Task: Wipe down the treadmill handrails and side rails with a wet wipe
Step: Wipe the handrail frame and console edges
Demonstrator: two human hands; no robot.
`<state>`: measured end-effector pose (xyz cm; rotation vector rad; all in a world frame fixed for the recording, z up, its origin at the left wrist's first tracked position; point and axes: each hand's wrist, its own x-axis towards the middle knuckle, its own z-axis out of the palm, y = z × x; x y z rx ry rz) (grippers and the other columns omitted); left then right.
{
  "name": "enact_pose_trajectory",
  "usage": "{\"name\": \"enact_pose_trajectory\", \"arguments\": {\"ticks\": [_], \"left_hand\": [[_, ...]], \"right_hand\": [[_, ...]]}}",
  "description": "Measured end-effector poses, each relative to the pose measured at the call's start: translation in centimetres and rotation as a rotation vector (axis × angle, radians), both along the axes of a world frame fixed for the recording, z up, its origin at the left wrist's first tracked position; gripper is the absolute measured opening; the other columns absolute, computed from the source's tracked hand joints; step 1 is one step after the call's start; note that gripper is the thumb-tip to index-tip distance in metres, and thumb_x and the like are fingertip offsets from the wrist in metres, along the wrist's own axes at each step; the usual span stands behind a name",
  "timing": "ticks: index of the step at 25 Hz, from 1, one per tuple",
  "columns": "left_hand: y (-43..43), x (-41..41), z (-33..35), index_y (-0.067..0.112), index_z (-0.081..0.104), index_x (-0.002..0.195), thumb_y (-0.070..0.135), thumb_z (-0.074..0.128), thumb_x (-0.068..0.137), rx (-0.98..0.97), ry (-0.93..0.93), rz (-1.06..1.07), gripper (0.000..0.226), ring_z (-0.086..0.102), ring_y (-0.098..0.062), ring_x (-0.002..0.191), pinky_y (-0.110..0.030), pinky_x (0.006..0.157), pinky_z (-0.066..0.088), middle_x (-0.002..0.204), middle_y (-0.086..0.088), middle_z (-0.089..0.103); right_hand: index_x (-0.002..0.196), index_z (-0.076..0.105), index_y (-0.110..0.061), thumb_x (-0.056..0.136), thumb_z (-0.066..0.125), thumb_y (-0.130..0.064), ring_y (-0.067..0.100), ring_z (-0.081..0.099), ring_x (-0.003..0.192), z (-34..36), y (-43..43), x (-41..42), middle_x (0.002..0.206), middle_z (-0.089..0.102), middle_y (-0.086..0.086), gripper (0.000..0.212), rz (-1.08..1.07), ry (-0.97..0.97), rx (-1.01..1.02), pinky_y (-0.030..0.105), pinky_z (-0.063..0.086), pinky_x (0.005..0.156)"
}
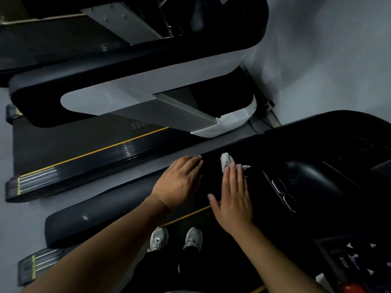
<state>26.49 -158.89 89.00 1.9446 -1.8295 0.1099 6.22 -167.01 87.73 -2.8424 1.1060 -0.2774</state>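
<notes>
The right hand [234,199] lay flat, its grip wide, with straight fingers pressing on a white wipe [226,161]. Only a crumpled part of the wipe showed beyond the fingertips; the rest was hidden under them. Just to the left, the left hand [179,180] rested palm down with its grip also wide, holding nothing, its fingertips reaching the far edge of the handrail [101,214].

Both hands and the wipe were on the same black surface. It was so dark there that I could not tell where the handrail ended and the console [317,176] began. Two oval outlines [284,193] glinted on the console; the rest of it was lost in shadow.

Below the arms, two pale shoes [175,238] stood on the belt [211,220], which was mostly covered by the arms. Across a strip of grey floor [21,220] stood a second treadmill [95,153], its lettering partly hidden by its white frame [148,85]. At the lower right, a panel [355,263] with white triangles and something red was cut off by the edge of the view.
</notes>
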Motion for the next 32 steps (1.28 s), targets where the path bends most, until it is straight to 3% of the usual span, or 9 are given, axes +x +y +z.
{"name": "enact_pose_trajectory", "arguments": {"ticks": [4,7,11,13,17,19,22,26,32], "left_hand": [[0.0,0.0,0.0,-0.003,0.062,0.136,0.023,0.059,0.105,-0.003,0.012,0.0,0.04,0.058,-0.035,0.122,-0.047,0.102,0.051,0.137,-0.019,0.062],[-0.1,-0.1,0.3,-0.004,0.06,0.137,0.022,0.057,0.105,0.018,0.004,0.004,0.042,0.058,-0.036,0.123,-0.046,0.104,0.05,0.138,-0.02,0.061],[-0.1,0.1,0.3,-0.005,0.06,0.136,0.017,0.057,0.104,0.042,0.02,-0.009,0.04,0.057,-0.037,0.122,-0.048,0.103,0.049,0.139,-0.021,0.06],[0.1,0.2,0.5,-0.005,0.059,0.138,0.017,0.058,0.102,0.053,0.033,-0.015,0.041,0.055,-0.035,0.123,-0.047,0.104,0.049,0.14,-0.02,0.059],[-0.1,0.1,0.8,-0.006,0.059,0.136,0.024,0.062,0.101,0.054,0.023,-0.019,0.047,0.057,-0.036,0.121,-0.045,0.105,0.048,0.139,-0.022,0.059],[0.0,0.1,0.7,-0.007,0.059,0.136,0.023,0.066,0.1,0.051,0.024,-0.039,0.047,0.058,-0.037,0.12,-0.046,0.105,0.048,0.139,-0.023,0.059],[0.2,0.5,0.7,-0.004,0.057,0.14,0.025,0.065,0.1,0.074,0.039,-0.058,0.05,0.055,-0.034,0.126,-0.045,0.107,0.047,0.143,-0.02,0.057],[0.0,0.2,1.2,-0.005,0.06,0.137,0.023,0.059,0.101,0.057,0.088,-0.036,0.045,0.055,-0.033,0.123,-0.043,0.108,0.047,0.14,-0.021,0.059],[2.9,2.8,1.4,0.002,0.061,0.138,0.026,0.054,0.104,0.082,0.051,-0.029,0.041,0.058,-0.032,0.119,-0.046,0.098,0.053,0.135,-0.014,0.062]], "right_hand": [[0.16,0.018,0.002,0.099,0.047,-0.053,0.038,0.009,0.158,-1.2,2.6,1.1,0.17,0.012,0.02,0.087,0.066,-0.063,0.059,0.055,0.029,0.122],[0.161,0.017,0.001,0.104,0.04,-0.049,0.035,0.007,0.159,-1.1,3.1,2.0,0.171,0.008,0.018,0.079,-0.057,-0.182,0.12,0.051,0.022,0.126],[0.162,0.006,-0.004,0.105,0.04,-0.036,0.017,0.001,0.159,0.0,8.2,6.2,0.173,-0.009,0.004,0.074,-0.33,-0.649,0.593,0.028,0.01,0.127],[0.162,-0.002,-0.013,0.105,0.039,-0.049,0.002,-0.001,0.157,0.8,9.1,7.3,0.172,-0.012,-0.003,0.079,-0.404,-0.802,0.766,0.016,0.008,0.123],[0.163,-0.006,-0.014,0.093,0.032,-0.07,-0.011,-0.004,0.148,2.5,5.4,8.8,0.172,-0.011,0.004,0.098,-0.639,-0.932,0.896,0.003,0.002,0.114],[0.163,-0.006,-0.015,0.09,0.031,-0.071,-0.011,-0.004,0.145,3.5,5.7,9.7,0.172,-0.013,0.004,0.099,-0.685,-0.918,0.944,-0.002,-0.001,0.109],[0.163,-0.006,-0.019,0.089,0.027,-0.079,0.003,-0.012,0.155,3.9,8.1,10.3,0.17,-0.022,0.0,0.1,-0.571,-0.841,0.905,0.013,-0.001,0.121],[0.161,0.01,0.004,0.104,0.03,-0.058,0.031,-0.003,0.159,1.5,4.9,7.5,0.171,-0.006,0.02,0.086,-0.479,-0.525,0.453,0.047,0.013,0.128],[0.161,0.023,-0.001,0.107,0.023,-0.056,0.032,0.011,0.158,1.5,2.4,3.1,0.17,0.017,0.017,0.077,0.017,-0.06,0.068,0.052,0.021,0.126]]}}
